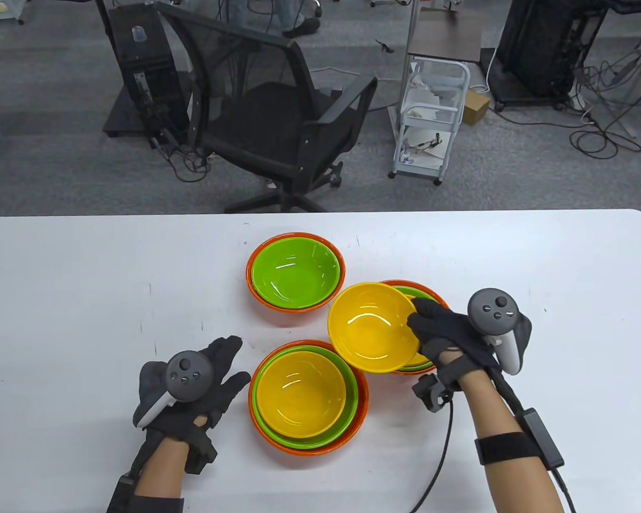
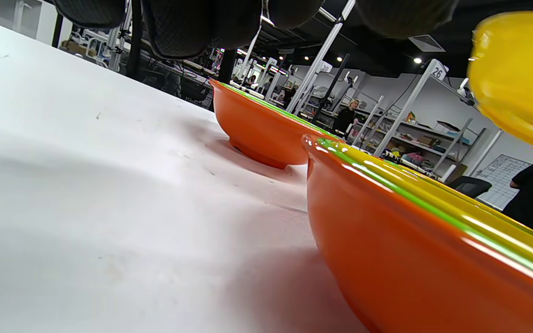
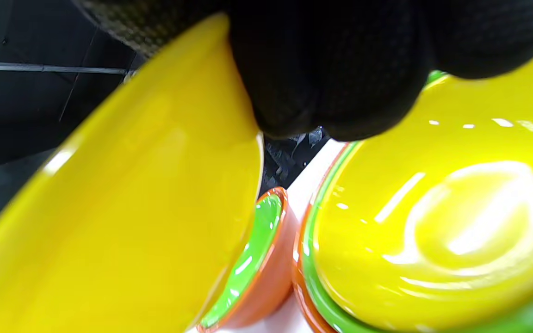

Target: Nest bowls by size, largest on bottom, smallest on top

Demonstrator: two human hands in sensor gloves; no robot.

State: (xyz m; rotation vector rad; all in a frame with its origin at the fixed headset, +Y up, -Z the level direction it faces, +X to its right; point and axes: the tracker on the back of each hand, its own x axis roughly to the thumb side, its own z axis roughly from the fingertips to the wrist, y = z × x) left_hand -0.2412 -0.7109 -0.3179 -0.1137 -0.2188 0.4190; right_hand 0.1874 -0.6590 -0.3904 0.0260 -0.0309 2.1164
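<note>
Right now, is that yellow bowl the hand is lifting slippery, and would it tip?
Probably slippery: the yellow bowl is glossy, with bright glints. It looks stiff, keeping its round shape though the right hand holds it only at the rim. It seems light, since that one-sided grip carries it tilted above the stack. Set down on its narrow foot, it might rock if pushed.

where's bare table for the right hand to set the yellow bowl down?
Bare table lies right of the right stack, and a wide patch left of the far stack, beyond the left hand. The middle is crowded: three stacks sit close, the near stack beside the left hand, and the right hand holds the yellow bowl over the right stack.
</note>
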